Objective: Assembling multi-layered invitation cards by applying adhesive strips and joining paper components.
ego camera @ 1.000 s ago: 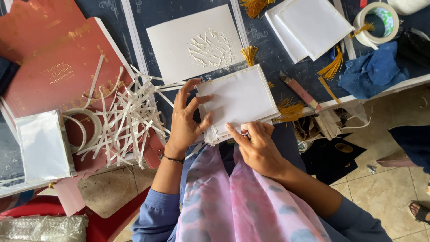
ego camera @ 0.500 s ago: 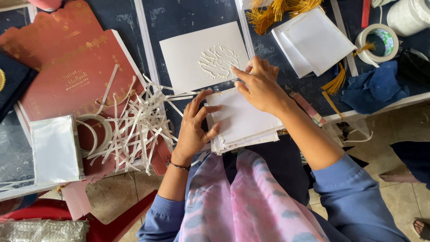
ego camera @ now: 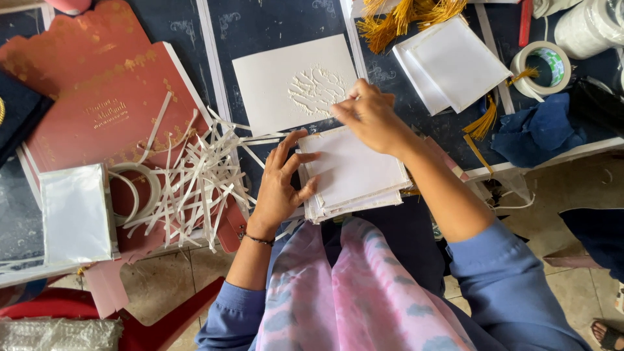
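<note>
A dark blue desk (ego camera: 273, 26) with pale patterned lines fills the upper view; beige floor tiles (ego camera: 572, 195) lie below, beside a red plastic chair (ego camera: 149, 325).

Blue sleeves (ego camera: 513, 279), pink-blue scarf (ego camera: 351, 292), dark beaded bracelet (ego camera: 258, 239).

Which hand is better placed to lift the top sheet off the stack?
Right, probably. The right hand pinches at the far edge of the stack of white sheets, fingertips on the top sheet. The left hand lies flat on the stack's near-left side, steadying it.
</note>
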